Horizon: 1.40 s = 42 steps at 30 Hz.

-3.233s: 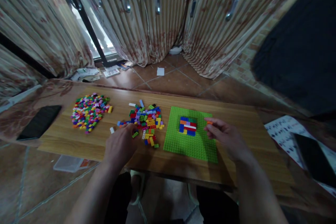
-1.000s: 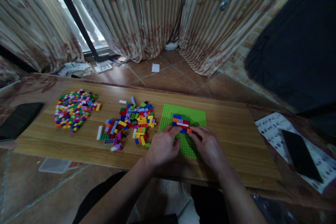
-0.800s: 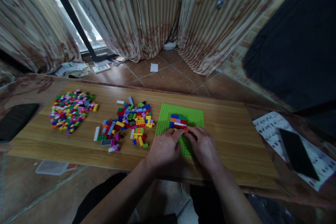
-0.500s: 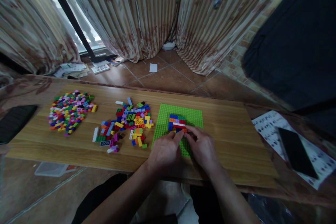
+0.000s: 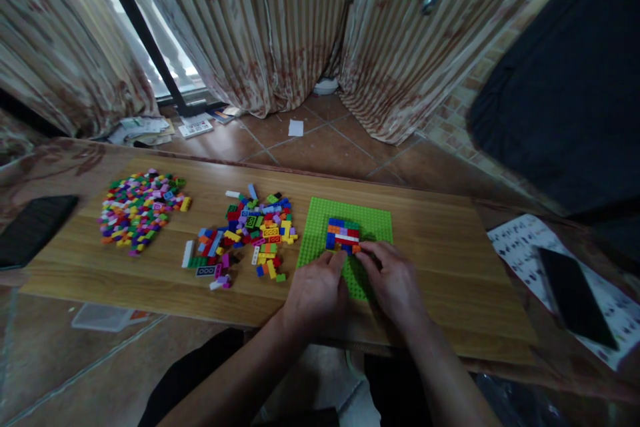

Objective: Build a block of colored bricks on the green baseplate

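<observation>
A green studded baseplate (image 5: 313, 227) lies on the wooden board in front of me. On it stands a low block of toy bricks (image 5: 336, 229) in blue, red, white, orange and green. My left hand (image 5: 316, 285) is closed at the block's front edge, fingertips against it; whatever they grip is hidden. My right hand (image 5: 394, 278) pinches at the front right corner, thumb and index finger on a small orange brick (image 5: 356, 249). A loose pile of larger bricks (image 5: 250, 221) lies left of the baseplate.
Farther left is a dense heap of small bricks (image 5: 137, 210). A dark tablet-like object (image 5: 35, 230) lies at the far left. To the right, a black phone (image 5: 575, 297) rests on a printed sheet (image 5: 520, 233). Striped curtains (image 5: 295, 27) hang beyond the board (image 5: 440, 247).
The view has shifted slightly, so everything sits a little farther right. My right fingertips have drawn back from the white brick toward the block's front right corner. My left hand stays at the front edge.
</observation>
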### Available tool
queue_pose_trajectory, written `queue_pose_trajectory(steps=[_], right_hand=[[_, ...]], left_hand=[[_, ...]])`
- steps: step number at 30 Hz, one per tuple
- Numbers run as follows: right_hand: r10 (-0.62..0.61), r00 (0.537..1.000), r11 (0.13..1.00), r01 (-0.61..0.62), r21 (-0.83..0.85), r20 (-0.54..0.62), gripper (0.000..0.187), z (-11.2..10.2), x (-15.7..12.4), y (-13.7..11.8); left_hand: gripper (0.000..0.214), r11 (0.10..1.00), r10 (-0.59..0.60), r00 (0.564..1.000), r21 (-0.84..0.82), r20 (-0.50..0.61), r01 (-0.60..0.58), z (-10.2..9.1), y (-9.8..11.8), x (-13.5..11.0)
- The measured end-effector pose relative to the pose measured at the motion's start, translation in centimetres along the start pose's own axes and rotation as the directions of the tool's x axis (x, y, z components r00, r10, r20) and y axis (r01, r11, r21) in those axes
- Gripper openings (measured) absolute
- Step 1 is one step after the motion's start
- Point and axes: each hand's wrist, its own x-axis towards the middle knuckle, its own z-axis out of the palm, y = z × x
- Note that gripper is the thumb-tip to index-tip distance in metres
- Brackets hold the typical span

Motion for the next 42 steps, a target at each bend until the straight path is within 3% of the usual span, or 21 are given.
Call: queue_pose_trajectory(steps=[8,18,25,33,42], right_hand=[[-0.038,0.999,0.999,0.038,0.004,-0.003,0.023,0.1,-0.1,0.1],[-0.071,0.997,0.997,0.07,-0.031,-0.039,0.023,0.2,-0.1,0.5],[-0.074,0.996,0.997,0.073,-0.028,-0.049,0.023,0.3,-0.1,0.6],[-0.119,0.992,0.982,0.11,-0.153,-0.049,0.026,0.5,-0.2,0.0],[-0.069,0.998,0.953,0.068,-0.294,0.005,0.028,0.9,-0.2,-0.6]], left_hand=[[0.043,1.0,-0.028,1.0,0.005,-0.01,0.028,-0.2,0.1,0.0],[0.063,0.991,0.07,0.998,0.11,0.004,-0.07,0.5,0.0,0.0],[0.062,0.982,0.061,0.998,0.18,-0.005,-0.06,0.9,0.3,0.2],[0.054,0.957,0.031,0.997,0.285,0.066,-0.048,0.4,1.4,0.5],[0.05,0.945,0.044,0.994,0.32,0.098,-0.073,-0.2,2.1,0.8]])
